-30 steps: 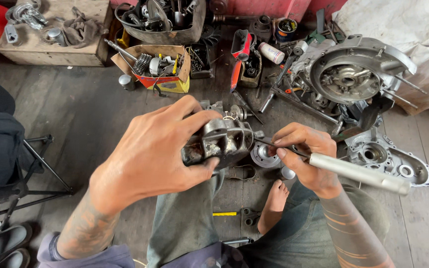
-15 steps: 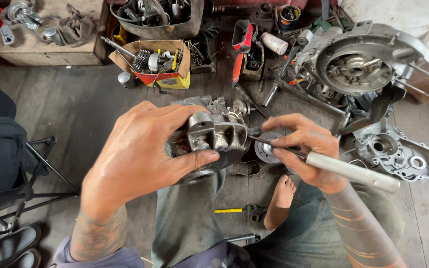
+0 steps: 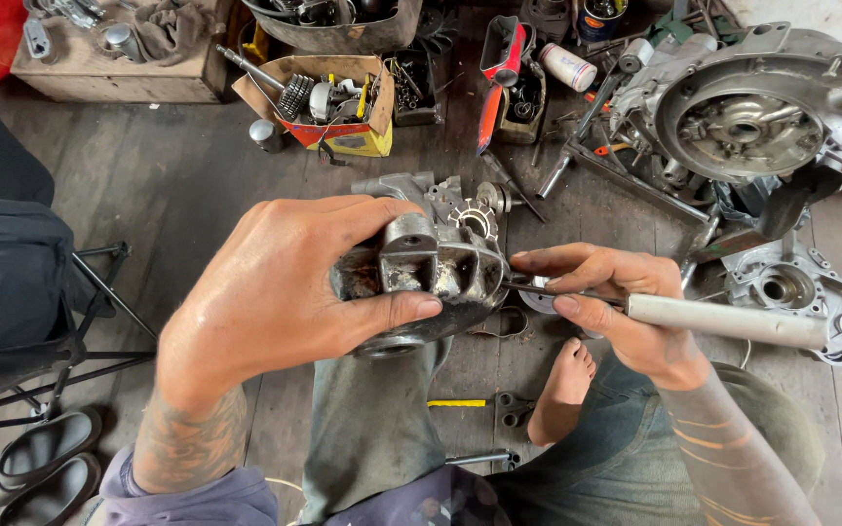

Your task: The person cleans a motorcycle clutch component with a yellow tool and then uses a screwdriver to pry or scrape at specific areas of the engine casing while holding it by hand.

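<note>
left hand (image 3: 280, 292) clamped around grimy metal engine casing (image 3: 431, 263), held over the lap. right hand (image 3: 616, 307) closed on grey-handled tool (image 3: 723, 319), tip touching the casing's right side. beyond: cardboard box of parts (image 3: 333, 97), large engine cover (image 3: 752, 112).

A grey, grimy cast-metal engine part (image 3: 431, 268) with ribbed walls and round bores is held above the plank floor, tilted, openings facing upward. A slim tool with a pale cylindrical handle (image 3: 723, 319) lies nearly level, its thin metal tip touching the casting's right side.
</note>
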